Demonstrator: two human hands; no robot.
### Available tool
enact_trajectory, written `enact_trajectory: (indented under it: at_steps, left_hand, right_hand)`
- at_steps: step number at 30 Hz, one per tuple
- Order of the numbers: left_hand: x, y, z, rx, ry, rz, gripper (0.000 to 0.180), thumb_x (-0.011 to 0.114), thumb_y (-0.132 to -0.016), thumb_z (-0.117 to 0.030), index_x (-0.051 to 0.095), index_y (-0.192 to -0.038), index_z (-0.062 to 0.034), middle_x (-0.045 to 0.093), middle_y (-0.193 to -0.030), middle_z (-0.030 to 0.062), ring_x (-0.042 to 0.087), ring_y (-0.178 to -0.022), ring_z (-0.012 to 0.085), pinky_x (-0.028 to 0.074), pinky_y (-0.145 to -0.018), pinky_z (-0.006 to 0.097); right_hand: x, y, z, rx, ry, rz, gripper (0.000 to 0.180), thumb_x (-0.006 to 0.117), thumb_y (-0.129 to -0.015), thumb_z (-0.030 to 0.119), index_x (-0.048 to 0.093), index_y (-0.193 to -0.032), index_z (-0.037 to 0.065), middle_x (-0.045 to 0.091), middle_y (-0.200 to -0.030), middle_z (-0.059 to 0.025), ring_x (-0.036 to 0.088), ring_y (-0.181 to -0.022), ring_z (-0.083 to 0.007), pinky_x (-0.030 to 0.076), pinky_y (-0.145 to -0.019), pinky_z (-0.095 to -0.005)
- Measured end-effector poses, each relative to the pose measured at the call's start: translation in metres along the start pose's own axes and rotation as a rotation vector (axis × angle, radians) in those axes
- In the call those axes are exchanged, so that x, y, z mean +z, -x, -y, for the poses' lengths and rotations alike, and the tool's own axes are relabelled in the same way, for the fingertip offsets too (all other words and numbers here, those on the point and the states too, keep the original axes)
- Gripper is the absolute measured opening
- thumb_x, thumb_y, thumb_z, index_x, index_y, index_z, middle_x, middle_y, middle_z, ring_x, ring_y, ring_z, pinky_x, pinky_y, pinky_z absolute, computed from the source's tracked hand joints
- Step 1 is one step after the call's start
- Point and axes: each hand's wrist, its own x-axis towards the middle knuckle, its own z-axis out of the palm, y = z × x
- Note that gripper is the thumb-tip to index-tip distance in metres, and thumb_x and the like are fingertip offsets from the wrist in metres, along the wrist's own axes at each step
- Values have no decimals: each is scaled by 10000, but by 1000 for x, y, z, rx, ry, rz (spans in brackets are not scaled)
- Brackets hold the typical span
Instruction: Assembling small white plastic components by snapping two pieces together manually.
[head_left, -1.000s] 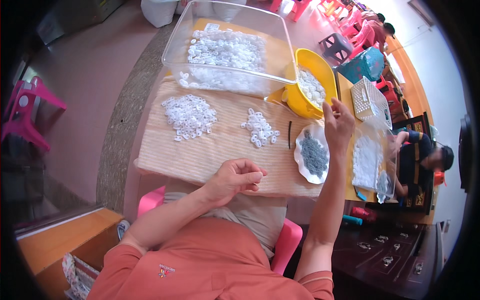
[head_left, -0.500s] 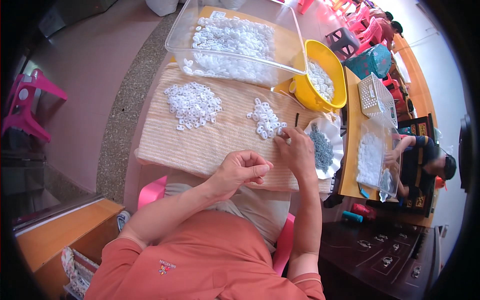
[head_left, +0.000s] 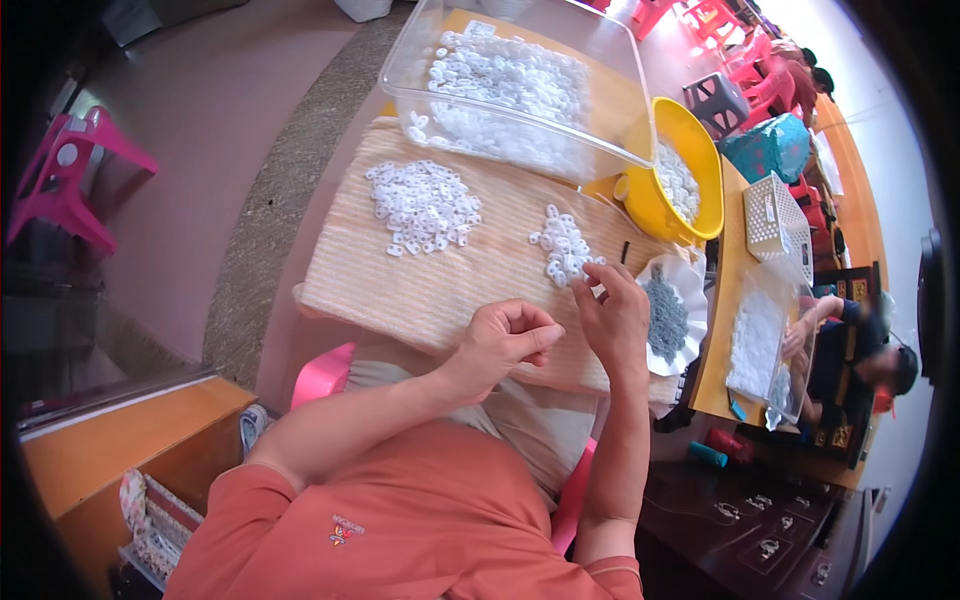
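My left hand point(head_left: 508, 345) hovers over the near edge of the cloth, its thumb pressed against the curled fingers; anything pinched there is too small to make out. My right hand point(head_left: 614, 312) reaches to the near right edge of a small pile of white plastic pieces point(head_left: 560, 240), each with holes. Its thumb and index finger are bent together at the pile, and what lies between the tips cannot be made out. A larger heap of the same pieces point(head_left: 424, 205) lies to the left. Right of my right hand, a white fluted dish point(head_left: 697, 318) holds small grey parts point(head_left: 665, 318).
Behind the cloth point(head_left: 400, 295) stands a clear plastic bin point(head_left: 520, 122) of white pieces. A yellow tub point(head_left: 712, 190) is beside it, with a short black stick point(head_left: 625, 252) nearby. At right, a co-worker point(head_left: 870, 350) reaches into another clear bin point(head_left: 755, 340). A pink stool point(head_left: 85, 165) stands left.
The whole view has shifted, so the table sits farther right and lower. My right hand stays at the small pile, its thumb and index finger now showing more plainly. My left hand keeps its pinch.
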Motion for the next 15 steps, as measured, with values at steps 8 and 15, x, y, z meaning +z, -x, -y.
enact_trajectory:
  at_steps: [8,15]
  left_hand:
    - [1,2,0,274,92,-401,99,605,-907,-162,540,-884,-91,558,-820,-11,539,-657,57,475,-572,217]
    - [-27,-9,-61,890,-1347,-503,154,683,-772,-99,586,-877,-41,552,-831,93,577,-727,261,487,-615,352]
  right_hand:
    - [21,-28,58,-297,-316,151,171,705,-770,78,675,-915,-7,631,-762,-93,562,-582,-137,443,-533,-269]
    - [27,-40,60,-81,-470,75,81,667,-807,46,668,-873,-1,634,-738,-111,591,-579,-161,438,-527,-245]
